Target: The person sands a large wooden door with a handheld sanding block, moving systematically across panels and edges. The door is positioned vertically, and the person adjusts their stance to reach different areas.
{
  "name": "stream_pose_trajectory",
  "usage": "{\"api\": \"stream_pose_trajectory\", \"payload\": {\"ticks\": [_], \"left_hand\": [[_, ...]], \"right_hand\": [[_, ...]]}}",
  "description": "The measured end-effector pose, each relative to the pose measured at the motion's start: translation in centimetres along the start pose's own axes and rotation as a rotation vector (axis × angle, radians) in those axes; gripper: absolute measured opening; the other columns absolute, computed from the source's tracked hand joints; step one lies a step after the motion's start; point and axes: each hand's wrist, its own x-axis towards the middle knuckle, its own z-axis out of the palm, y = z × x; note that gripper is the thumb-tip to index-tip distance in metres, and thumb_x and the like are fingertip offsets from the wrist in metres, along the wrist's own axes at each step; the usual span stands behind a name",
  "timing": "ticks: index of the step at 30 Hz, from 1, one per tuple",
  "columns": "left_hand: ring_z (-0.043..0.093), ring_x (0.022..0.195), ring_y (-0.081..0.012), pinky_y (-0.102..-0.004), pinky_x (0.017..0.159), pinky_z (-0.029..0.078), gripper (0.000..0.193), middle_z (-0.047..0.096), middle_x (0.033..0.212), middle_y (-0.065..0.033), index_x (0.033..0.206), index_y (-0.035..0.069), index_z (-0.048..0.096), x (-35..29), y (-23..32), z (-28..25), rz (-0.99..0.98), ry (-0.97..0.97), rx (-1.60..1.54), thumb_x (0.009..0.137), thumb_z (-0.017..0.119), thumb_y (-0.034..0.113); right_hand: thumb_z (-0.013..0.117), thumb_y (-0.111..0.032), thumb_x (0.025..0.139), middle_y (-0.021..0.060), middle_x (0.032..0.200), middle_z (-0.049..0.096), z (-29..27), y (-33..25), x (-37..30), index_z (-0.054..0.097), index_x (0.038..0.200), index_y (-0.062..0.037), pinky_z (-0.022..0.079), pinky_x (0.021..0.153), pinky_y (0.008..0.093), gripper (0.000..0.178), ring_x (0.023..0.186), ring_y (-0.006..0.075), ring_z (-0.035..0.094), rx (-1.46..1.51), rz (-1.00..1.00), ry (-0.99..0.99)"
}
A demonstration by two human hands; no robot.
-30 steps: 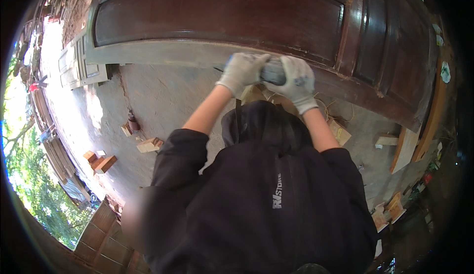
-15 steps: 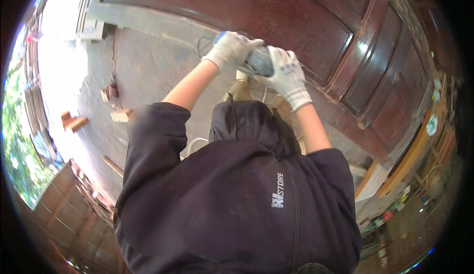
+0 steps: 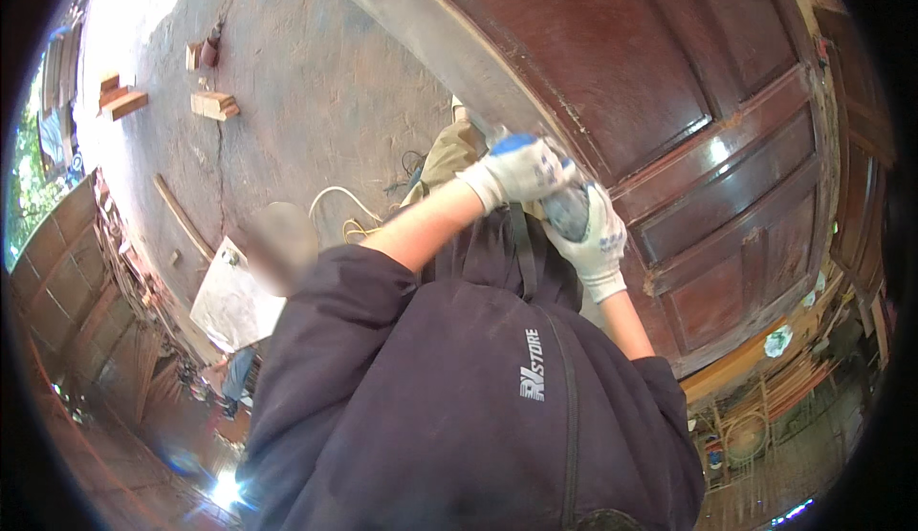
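Note:
Both my hands wear white work gloves with blue markings. They are closed around a rounded grey power tool (image 3: 566, 211), whose exact kind I cannot make out. My left hand (image 3: 524, 168) grips its far end, and my right hand (image 3: 595, 237) wraps its near end. The tool is beside the long edge of a dark reddish-brown panelled wooden door (image 3: 612, 82). A pale bare strip (image 3: 430, 29) runs along that edge. My hands hide the tool's working face, so I cannot tell whether it touches the wood.
Wood blocks (image 3: 214, 105) and a thin stick (image 3: 182, 214) lie on the grey floor (image 3: 316, 63) to the left. A pale hose (image 3: 337, 191) and dark cables show near my legs. A white board (image 3: 234, 297) stands left of my arm. Planks (image 3: 732, 370) line the right side.
My view has turned, so the door appears more steeply slanted. Both hands, still holding the grey power tool, have come closer to my body and a little to the right.

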Motion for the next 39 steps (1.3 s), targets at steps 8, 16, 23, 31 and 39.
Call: {"api": "stream_pose_trajectory", "payload": {"ticks": [8,16,23,31,39], "left_hand": [[0.071,0.072,-0.0245,-0.0368,0.06,0.056,0.014,0.07,0.077,-0.0038,0.097,0.02,0.067,-0.4,-14.9,-5.4,0.055,-0.048,0.121,0.088,0.058,0.026],[0.072,0.07,-0.024,-0.037,0.062,0.057,0.012,0.068,0.073,-0.0056,0.086,0.012,0.062,1.2,-9.3,-5.5,0.075,-0.165,-0.007,0.085,0.06,0.023],[0.068,0.075,-0.0249,-0.0395,0.063,0.055,0.018,0.067,0.081,-0.0065,0.099,0.013,0.063,-0.9,-13.0,-3.9,0.034,-0.067,-0.015,0.086,0.06,0.026],[0.07,0.081,-0.0228,-0.037,0.07,0.055,0.009,0.067,0.076,-0.0033,0.089,0.013,0.061,1.1,-6.8,-3.7,0.097,-0.168,-0.148,0.085,0.059,0.021],[0.067,0.078,-0.0249,-0.0404,0.072,0.054,0.023,0.068,0.084,-0.0048,0.107,0.014,0.064,-2.4,-13.4,-5.3,-0.012,-0.291,0.012,0.086,0.061,0.023]], "right_hand": [[0.087,-0.044,0.065,0.0199,0.123,0.063,3.1,-6.9,12.6,0.054,0.132,-0.0027,0.053,0.09,0.045,0.086,0.107,0.0371,0.065,0.063,0.077,0.091],[0.085,-0.055,0.067,0.0247,0.125,0.062,2.1,-5.2,7.8,0.054,0.132,0.0003,0.054,0.091,0.047,0.091,0.111,0.0399,0.064,0.042,0.154,0.016],[0.085,-0.053,0.067,0.0228,0.126,0.061,3.2,-7.3,11.1,0.053,0.133,-0.0015,0.051,0.093,0.0464,0.09,0.112,0.0382,0.063,-0.071,0.113,0.04],[0.092,-0.042,0.064,0.0243,0.116,0.064,1.7,-5.2,4.5,0.054,0.128,0.0018,0.055,0.086,0.0438,0.086,0.099,0.0394,0.067,0.0,0.179,0.057],[0.088,-0.049,0.067,0.0239,0.123,0.063,3.9,-9.2,11.2,0.056,0.129,-0.0008,0.055,0.086,0.0453,0.085,0.103,0.0385,0.067,0.002,0.196,-0.018]]}}
